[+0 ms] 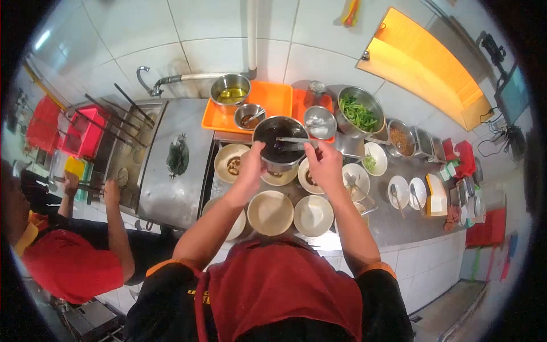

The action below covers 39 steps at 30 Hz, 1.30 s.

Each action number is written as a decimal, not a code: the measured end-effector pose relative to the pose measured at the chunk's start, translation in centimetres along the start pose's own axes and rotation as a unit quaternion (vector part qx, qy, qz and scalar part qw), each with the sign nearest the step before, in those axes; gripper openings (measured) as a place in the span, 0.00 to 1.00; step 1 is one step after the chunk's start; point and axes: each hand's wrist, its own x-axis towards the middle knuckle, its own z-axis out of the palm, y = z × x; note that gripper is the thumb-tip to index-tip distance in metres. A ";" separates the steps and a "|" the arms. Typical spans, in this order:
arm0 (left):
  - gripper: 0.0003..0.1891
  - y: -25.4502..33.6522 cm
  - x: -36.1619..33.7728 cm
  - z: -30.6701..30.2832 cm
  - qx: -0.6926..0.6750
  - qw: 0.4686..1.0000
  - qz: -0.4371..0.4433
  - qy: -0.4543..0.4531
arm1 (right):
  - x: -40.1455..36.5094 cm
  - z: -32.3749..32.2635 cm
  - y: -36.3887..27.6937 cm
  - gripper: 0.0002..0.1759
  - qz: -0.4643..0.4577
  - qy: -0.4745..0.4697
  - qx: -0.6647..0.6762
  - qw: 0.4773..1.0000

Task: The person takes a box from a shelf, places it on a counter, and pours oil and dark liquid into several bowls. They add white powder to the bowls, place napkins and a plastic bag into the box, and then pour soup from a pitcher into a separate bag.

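Note:
A round metal pot of dark sauce is up in front of me, over a row of bowls. My left hand is closed on its left rim. At the right rim, my right hand grips the handle of a metal ladle, whose head is hidden in the dark sauce. Beneath the pot, pale bowls have dark sauce at the bottom. Nearer to me stand two more pale bowls, one on the left and one on the right.
Behind the pot, an orange tray carries a metal bowl of yellow liquid. Chopped greens fill a large metal bowl to the right. Plates with spoons lie farther right. On the left, a co-worker stands at a cooker.

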 end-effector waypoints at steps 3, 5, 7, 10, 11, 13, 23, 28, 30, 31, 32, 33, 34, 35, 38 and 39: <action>0.18 -0.3 4.7 2.9 -0.041 0.999 -0.002 -0.018 | 1.9 -0.8 0.5 0.17 0.071 -0.035 0.021 0.997; 0.18 0.0 7.4 5.0 -0.040 0.998 -0.013 0.044 | 3.3 -0.8 2.3 0.19 0.086 -0.083 0.001 0.993; 0.19 -1.1 10.3 7.2 -0.097 0.995 0.014 0.035 | 3.8 -0.7 2.8 0.19 0.086 -0.100 0.056 0.990; 0.20 0.8 12.7 9.9 -0.088 0.992 0.005 0.088 | 4.8 -1.8 4.0 0.20 0.061 -0.148 0.065 0.985; 0.19 0.6 13.1 10.9 -0.115 0.986 0.007 0.121 | 4.8 -3.0 3.5 0.19 0.073 -0.174 0.049 0.981; 0.18 1.5 14.6 12.8 -0.149 0.978 0.025 0.144 | 4.6 -4.6 4.9 0.18 0.076 -0.203 0.045 0.975; 0.10 0.0 23.8 13.3 -0.274 0.948 -0.006 0.161 | 0.0 -12.5 8.9 0.14 0.182 -0.160 0.068 0.968; 0.10 0.6 26.0 12.0 -0.274 0.949 -0.012 0.157 | -3.1 -15.0 10.7 0.13 0.257 -0.132 0.107 0.951; 0.08 0.2 27.3 11.1 -0.242 0.962 -0.009 0.124 | -4.0 -15.9 11.2 0.13 0.276 -0.083 0.048 0.956; 0.10 0.4 27.3 11.1 -0.238 0.962 -0.017 0.136 | -4.1 -16.1 11.1 0.10 0.265 -0.076 0.056 0.959; 0.10 0.3 27.1 10.9 -0.239 0.960 -0.022 0.142 | -4.4 -16.3 11.2 0.10 0.269 -0.081 0.055 0.958; 0.11 0.5 26.0 11.1 -0.215 0.963 -0.019 0.160 | -4.7 -16.3 11.3 0.10 0.275 -0.088 0.056 0.956; 0.13 0.5 25.5 11.1 -0.194 0.964 -0.016 0.178 | -4.8 -16.3 11.3 0.10 0.278 -0.096 0.056 0.954; 0.13 0.3 25.4 11.0 -0.201 0.961 -0.021 0.189 | -4.9 -16.0 10.9 0.11 0.272 -0.095 0.060 0.956; 0.13 0.3 23.7 9.4 -0.146 0.982 -0.079 0.094 | -5.1 -14.3 9.8 0.12 0.269 -0.125 0.079 0.952; 0.15 1.0 21.4 9.0 -0.123 0.987 -0.076 0.075 | -5.5 -13.4 10.4 0.12 0.260 -0.141 0.099 0.950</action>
